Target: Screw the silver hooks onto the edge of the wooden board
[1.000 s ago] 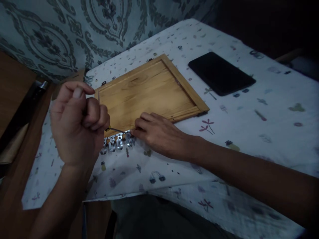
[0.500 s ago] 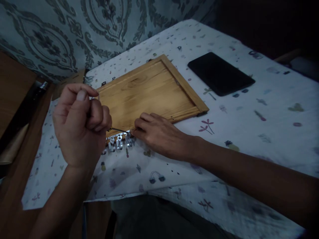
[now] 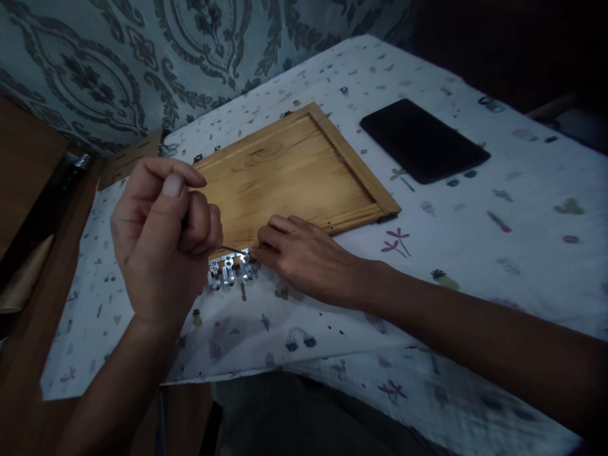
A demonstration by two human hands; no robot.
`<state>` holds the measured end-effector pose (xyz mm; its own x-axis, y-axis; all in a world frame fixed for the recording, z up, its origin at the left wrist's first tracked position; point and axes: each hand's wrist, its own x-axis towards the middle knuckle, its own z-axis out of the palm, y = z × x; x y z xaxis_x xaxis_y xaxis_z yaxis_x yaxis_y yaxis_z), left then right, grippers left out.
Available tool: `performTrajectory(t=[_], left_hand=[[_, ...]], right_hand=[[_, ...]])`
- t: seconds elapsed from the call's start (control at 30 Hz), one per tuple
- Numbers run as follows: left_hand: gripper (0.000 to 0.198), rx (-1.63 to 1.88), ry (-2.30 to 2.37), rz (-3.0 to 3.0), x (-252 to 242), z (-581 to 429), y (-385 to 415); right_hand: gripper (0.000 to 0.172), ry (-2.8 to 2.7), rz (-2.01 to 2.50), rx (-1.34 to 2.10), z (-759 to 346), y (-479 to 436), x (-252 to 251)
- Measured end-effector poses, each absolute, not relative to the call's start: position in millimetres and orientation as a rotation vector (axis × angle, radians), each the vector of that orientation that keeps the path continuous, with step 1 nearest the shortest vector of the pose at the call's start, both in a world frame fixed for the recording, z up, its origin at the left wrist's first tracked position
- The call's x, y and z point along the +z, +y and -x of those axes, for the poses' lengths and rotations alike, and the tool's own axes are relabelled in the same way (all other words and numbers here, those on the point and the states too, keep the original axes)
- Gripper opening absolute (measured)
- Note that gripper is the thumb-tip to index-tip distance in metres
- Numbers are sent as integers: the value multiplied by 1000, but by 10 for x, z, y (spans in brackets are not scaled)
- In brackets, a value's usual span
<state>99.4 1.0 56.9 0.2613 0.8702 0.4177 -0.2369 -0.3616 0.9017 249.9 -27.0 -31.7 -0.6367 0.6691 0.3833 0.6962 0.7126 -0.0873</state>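
Observation:
A framed wooden panel (image 3: 289,174) lies flat on a patterned white cloth (image 3: 475,253). A metal strip of hooks (image 3: 230,269) sits along its near edge. My left hand (image 3: 164,237) is closed in a fist round a small screwdriver, whose thin shaft (image 3: 232,250) points right at the strip's end. My right hand (image 3: 304,256) rests on the cloth beside the panel, fingers curled and pinched at the strip's right end where the screwdriver tip meets it.
A black phone (image 3: 422,139) lies face down on the cloth at the back right. A patterned curtain (image 3: 142,57) hangs behind. To the left is a brown wooden surface (image 3: 28,164) with a dark bar-like object (image 3: 45,212).
My left hand has shifted slightly right and closer to the hook strip, with the fist turning a little round the screwdriver. My right hand has stayed in place.

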Motion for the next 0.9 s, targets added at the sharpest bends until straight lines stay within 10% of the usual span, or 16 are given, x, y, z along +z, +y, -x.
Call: performTrajectory(t=[0.37,0.9], left_hand=[[7,811,350,-1577,620,-873,319],[27,1382,814,-1428,559,-1039,33]], right_hand=[[18,-2536,1059,-84,-2492,-275,-309],[16,-2551,1095,-50,-2478,-265,-294]])
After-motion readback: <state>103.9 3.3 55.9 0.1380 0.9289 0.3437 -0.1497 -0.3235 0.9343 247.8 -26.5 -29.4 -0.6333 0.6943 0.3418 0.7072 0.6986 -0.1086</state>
